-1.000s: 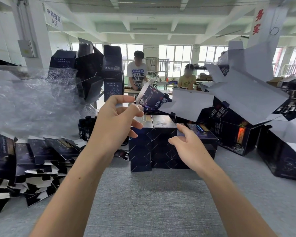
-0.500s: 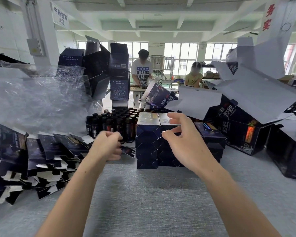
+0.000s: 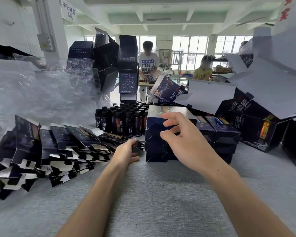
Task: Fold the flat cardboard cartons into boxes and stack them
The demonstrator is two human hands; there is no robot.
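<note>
**Next flat off the row: light stock, take it by the edge**

Grey fabric-topped table (image 3: 161, 194) carries everything. On its left is a fanned row of flat dark-blue printed cardboard cartons (image 3: 58, 142), overlapping like shingles, with white die-cut flaps toward the camera. At centre is a stack of folded dark-blue boxes (image 3: 155, 134), several high and squared up, just right of the row's end. Small dark glass bottles (image 3: 123, 120) stand behind both.

Right hand (image 3: 186, 139) hovers in front of the stack. Its fingers are loosely spread and half curled, holding nothing.

Left hand (image 3: 126, 153) is at the row's near end. Its fingers are curled over the last flat carton (image 3: 138, 147) and pinch its edge, with the heel down on the table.

Handling, my read:
- Thin coated board: near weightless, stiff along the creases, floppy across the panels.
- The glossy print probably slides, so neighbouring flats may drag out with it.
- Grip a long creased edge, not the flaps, which bend and tear easily.
- Squeeze opposite creases to pop the tube open.
- The empty stack will shift at a nudge, so set boxes down straight.
</note>
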